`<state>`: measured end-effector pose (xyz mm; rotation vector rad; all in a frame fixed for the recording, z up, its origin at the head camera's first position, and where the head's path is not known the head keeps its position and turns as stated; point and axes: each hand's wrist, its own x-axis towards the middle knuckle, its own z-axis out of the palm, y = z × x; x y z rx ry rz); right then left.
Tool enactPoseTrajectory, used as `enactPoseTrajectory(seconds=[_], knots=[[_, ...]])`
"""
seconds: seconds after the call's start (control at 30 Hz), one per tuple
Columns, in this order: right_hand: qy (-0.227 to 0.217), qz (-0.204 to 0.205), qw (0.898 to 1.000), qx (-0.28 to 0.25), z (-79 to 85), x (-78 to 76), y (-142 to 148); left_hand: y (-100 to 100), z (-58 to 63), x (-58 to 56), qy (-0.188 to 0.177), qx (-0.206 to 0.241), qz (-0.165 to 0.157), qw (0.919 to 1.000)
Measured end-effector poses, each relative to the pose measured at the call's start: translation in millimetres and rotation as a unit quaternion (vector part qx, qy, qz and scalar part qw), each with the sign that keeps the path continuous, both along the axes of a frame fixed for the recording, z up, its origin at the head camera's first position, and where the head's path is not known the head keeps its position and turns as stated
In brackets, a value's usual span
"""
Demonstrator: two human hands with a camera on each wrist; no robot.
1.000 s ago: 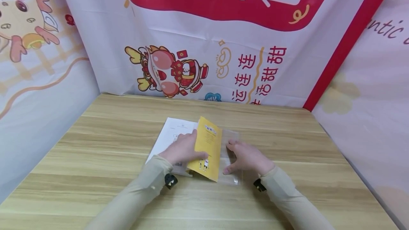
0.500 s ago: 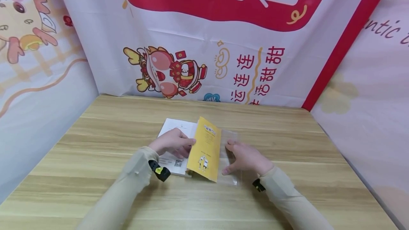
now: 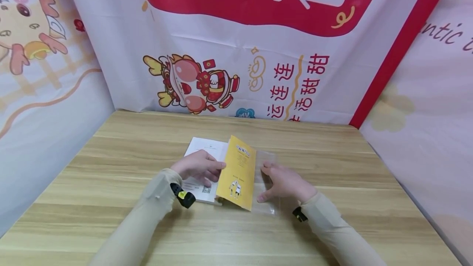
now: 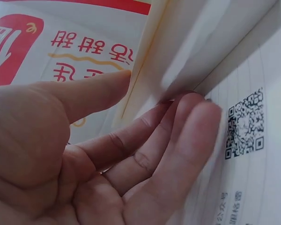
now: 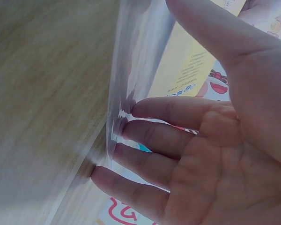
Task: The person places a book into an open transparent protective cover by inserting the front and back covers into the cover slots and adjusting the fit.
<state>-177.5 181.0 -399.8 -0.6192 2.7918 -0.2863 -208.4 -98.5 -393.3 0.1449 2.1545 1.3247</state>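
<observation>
A book lies on the table, its white page point(image 3: 207, 147) with a QR code facing up and its yellow cover point(image 3: 239, 167) raised at a slant. My left hand point(image 3: 199, 167) pinches the cover's left edge: in the left wrist view the thumb is at the outer side and the curled fingers point(image 4: 196, 126) are behind it. Right of the cover, a clear plastic sleeve point(image 3: 265, 157) extends over the table. My right hand point(image 3: 286, 182) rests on that sleeve, and the right wrist view has its fingers point(image 5: 154, 138) nearly straight against the plastic.
The wood-grain table point(image 3: 111, 184) extends around the book on all sides. Behind it hangs a printed white and red cloth point(image 3: 229, 36), with more cloth at the left and right. Black camera straps point(image 3: 182, 196) sit on both wrists.
My left hand has shifted left from lying across the yellow cover to its left edge, uncovering the cover's print and the QR code. The right hand stays in place on the plastic.
</observation>
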Motion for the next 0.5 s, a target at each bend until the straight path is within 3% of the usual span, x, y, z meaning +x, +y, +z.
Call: enactPoseTrajectory(seconds=[0.5], knots=[[-0.009, -0.003, 1.0, -0.005, -0.1, -0.6, -0.2, -2.3, -1.6, -2.2, -0.008, -0.005, 0.004, 0.9999]])
